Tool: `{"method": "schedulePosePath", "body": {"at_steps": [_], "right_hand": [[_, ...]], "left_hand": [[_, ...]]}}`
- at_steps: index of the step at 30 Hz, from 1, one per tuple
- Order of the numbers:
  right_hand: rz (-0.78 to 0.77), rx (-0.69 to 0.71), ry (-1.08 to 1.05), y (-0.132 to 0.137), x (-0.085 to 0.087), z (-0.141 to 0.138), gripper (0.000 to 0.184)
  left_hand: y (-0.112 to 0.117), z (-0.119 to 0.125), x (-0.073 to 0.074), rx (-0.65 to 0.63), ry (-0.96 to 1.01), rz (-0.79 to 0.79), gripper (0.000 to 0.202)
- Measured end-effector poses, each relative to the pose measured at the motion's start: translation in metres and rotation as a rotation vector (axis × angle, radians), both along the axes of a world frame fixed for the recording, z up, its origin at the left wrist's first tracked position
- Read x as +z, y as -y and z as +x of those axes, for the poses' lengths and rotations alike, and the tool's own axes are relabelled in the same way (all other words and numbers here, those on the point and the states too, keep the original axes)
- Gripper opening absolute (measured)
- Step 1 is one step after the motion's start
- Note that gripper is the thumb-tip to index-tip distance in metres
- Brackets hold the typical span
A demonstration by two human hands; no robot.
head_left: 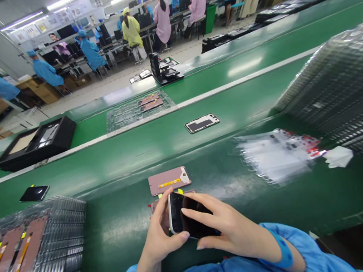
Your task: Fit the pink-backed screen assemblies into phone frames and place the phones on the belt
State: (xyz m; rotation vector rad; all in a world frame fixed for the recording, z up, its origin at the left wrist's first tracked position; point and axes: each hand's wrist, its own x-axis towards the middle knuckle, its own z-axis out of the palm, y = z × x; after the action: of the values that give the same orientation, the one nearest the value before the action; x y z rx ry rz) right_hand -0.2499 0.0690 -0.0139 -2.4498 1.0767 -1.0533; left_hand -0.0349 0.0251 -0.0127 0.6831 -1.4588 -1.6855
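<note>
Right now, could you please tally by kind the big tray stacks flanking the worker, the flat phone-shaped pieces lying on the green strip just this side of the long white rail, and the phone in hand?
Tray stacks: 2
Flat phone-shaped pieces: 2
Phone in left hand and right hand: 1
Total: 5

Counter: far edge blocked by tray stack leftward, tray pile rightward; passage afforded between tray stack and left hand.
</note>
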Motion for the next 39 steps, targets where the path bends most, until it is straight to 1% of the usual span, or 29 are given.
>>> {"method": "schedulePosePath", "body": {"at_steps": [5,11,14,21,27,29,31,32,34,36,37,38,39], "right_hand": [[-0.052,0.002,-0.021,0.0,0.002,-0.001,0.058],[-0.053,0.012,-0.019,-0.001,0.008,0.0,0.054],[-0.056,0.026,-0.002,-0.001,0.009,0.001,0.051],[-0.026,0.026,-0.046,-0.003,0.009,0.0,0.054],[-0.112,-0.007,-0.107,-0.002,0.014,0.0,0.06],[-0.121,-0.023,-0.124,-0.001,0.018,0.002,0.056],[-0.104,-0.058,-0.123,-0.001,0.02,0.005,0.048],[-0.097,-0.092,-0.114,-0.001,0.019,0.007,0.044],[-0.1,-0.164,-0.081,0.0,0.016,0.01,0.044],[-0.096,-0.187,-0.006,0.003,0.011,0.009,0.057],[-0.055,-0.178,0.049,0.004,0.008,0.007,0.066],[0.023,-0.163,0.118,0.006,0.006,0.004,0.073],[0.139,-0.145,0.193,0.008,0.004,0.0,0.073]], "left_hand": [[-0.002,0.002,0.002,-0.022,-0.028,0.017,0.087],[-0.002,0.003,0.008,-0.051,-0.04,0.001,0.083],[-0.002,0.004,0.008,-0.064,-0.035,0.002,0.083],[-0.004,0.013,0.001,-0.06,0.009,0.043,0.091],[-0.004,0.014,-0.004,-0.088,-0.053,0.129,0.096],[-0.004,0.014,-0.008,-0.09,-0.069,0.136,0.098],[-0.005,0.012,-0.012,-0.09,-0.082,0.154,0.098],[-0.005,0.01,-0.013,-0.079,-0.095,0.184,0.095],[-0.004,0.006,-0.013,-0.025,-0.131,0.297,0.078],[0.0,0.004,-0.009,0.059,-0.149,0.421,0.056],[0.004,0.004,-0.006,0.092,-0.145,0.465,0.05],[0.009,0.005,-0.002,0.114,-0.132,0.493,0.046],[0.015,0.007,0.001,0.128,-0.123,0.503,0.045]]}}
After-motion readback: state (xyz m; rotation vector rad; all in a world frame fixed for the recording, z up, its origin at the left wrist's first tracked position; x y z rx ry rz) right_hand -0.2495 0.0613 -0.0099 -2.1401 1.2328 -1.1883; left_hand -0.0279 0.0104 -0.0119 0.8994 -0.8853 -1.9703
